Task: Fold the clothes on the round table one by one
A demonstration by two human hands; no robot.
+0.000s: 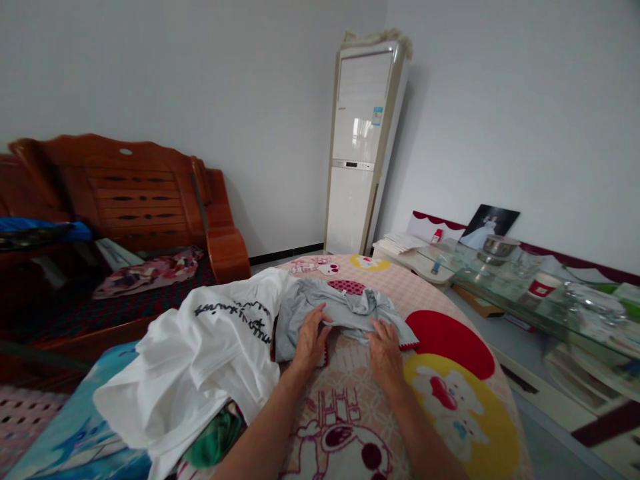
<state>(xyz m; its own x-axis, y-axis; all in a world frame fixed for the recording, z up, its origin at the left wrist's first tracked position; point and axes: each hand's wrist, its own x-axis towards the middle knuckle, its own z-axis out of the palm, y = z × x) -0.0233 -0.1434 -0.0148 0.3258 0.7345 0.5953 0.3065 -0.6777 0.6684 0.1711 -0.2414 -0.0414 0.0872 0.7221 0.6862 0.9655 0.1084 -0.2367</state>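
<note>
A pair of light grey shorts [345, 305], as it seems from the two leg-like ends with red trim, lies spread on the round table's patterned cover. On its left part rests my left hand [311, 340], the fingers stretched over the cloth and the thumb apart. My right hand [386, 350] touches the near edge of the right part, fingers spread and lying nearly flat. Left of the shorts, a crumpled white T-shirt [200, 360] with black lettering reaches over the table's side. A dark green cloth [216, 440] shows beneath it.
The patterned tablecloth [350, 373] covers the table. At left stands a wooden sofa [135, 193] with cloths on it. A tall air conditioner [355, 147] fills the corner. To the right, a glass-topped cabinet [505, 287] carries a metal bowl [500, 247] and a paper cup [544, 285].
</note>
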